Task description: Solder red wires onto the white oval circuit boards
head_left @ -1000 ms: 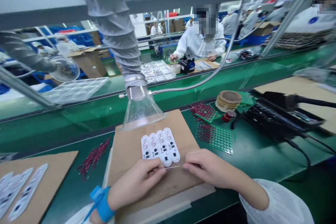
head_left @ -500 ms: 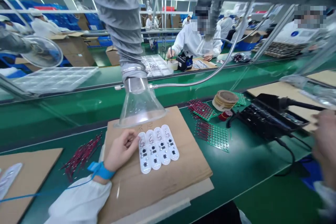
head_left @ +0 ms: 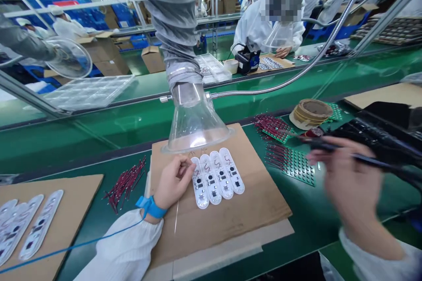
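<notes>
Several white oblong circuit strips point(head_left: 217, 178) lie side by side on a brown cardboard sheet point(head_left: 263, 197). My left hand point(head_left: 174, 181) rests at their left end, its fingertips pinching a thin wire point(head_left: 190, 165) beside the leftmost strip. A blue wrist strap point(head_left: 151, 207) circles that wrist. My right hand point(head_left: 349, 180) is blurred and hangs over the green belt, shut on a black soldering iron point(head_left: 359, 159). The iron's tip points left, above a green board point(head_left: 292, 164) studded with red-and-black wired parts. Another thin wire point(head_left: 176, 217) lies loose on the cardboard.
A clear funnel hood point(head_left: 196, 125) on a grey duct hangs just above the strips. Red wired parts point(head_left: 125, 184), a tape roll point(head_left: 310, 113) and more white strips point(head_left: 41, 224) lie nearby. A co-worker point(head_left: 260, 30) sits across the glass divider.
My right hand has come in from the right edge with the dark iron. My left fingers now pinch at the strip's end. One second ago both hands held a thin wire below the strips.
</notes>
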A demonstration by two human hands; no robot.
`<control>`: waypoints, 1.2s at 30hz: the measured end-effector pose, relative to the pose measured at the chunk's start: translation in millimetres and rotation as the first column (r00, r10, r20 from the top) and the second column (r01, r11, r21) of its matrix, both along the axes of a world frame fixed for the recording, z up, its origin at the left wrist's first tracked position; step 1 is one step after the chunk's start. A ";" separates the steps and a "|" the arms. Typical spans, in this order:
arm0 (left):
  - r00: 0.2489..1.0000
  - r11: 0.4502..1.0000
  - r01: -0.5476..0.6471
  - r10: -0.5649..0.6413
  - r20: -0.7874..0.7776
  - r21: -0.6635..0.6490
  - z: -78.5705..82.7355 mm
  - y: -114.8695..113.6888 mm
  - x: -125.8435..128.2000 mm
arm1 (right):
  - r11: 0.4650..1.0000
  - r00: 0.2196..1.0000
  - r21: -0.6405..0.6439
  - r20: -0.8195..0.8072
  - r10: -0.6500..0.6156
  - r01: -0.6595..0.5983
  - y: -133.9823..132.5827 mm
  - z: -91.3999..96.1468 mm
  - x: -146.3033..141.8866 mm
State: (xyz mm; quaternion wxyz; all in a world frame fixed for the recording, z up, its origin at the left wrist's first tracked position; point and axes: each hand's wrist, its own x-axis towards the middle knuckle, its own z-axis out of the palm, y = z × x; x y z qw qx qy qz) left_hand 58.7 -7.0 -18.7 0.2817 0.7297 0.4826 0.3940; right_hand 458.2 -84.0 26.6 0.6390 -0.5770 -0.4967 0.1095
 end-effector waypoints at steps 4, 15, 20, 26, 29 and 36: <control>0.999 0.999 0.037 -0.036 -0.032 0.016 -0.5 0.7 -1.2 | 0.952 0.955 -0.090 -0.089 0.284 -0.291 12.9 -29.9 -52.8; 0.994 0.995 0.082 -0.078 -0.071 0.052 0.7 1.0 -1.1 | 0.908 0.915 -0.111 -0.040 0.402 -0.404 6.6 -52.7 -58.6; 0.990 0.990 0.111 -0.102 -0.095 0.092 2.9 2.2 -0.4 | 0.894 0.907 -0.156 -0.016 0.422 -0.419 7.0 -56.0 -58.8; 0.985 0.977 0.149 -0.133 -0.107 0.154 4.8 1.7 0.5 | 0.887 0.900 -0.171 0.012 0.436 -0.428 7.2 -56.1 -57.4; 0.981 0.971 0.170 -0.151 -0.120 0.167 3.9 1.4 0.6 | 0.888 0.899 -0.175 0.029 0.437 -0.426 8.2 -55.1 -58.9; 0.968 0.961 0.223 -0.198 -0.152 0.166 3.0 3.3 1.1 | 0.891 0.902 -0.176 0.038 0.431 -0.419 9.3 -51.0 -60.7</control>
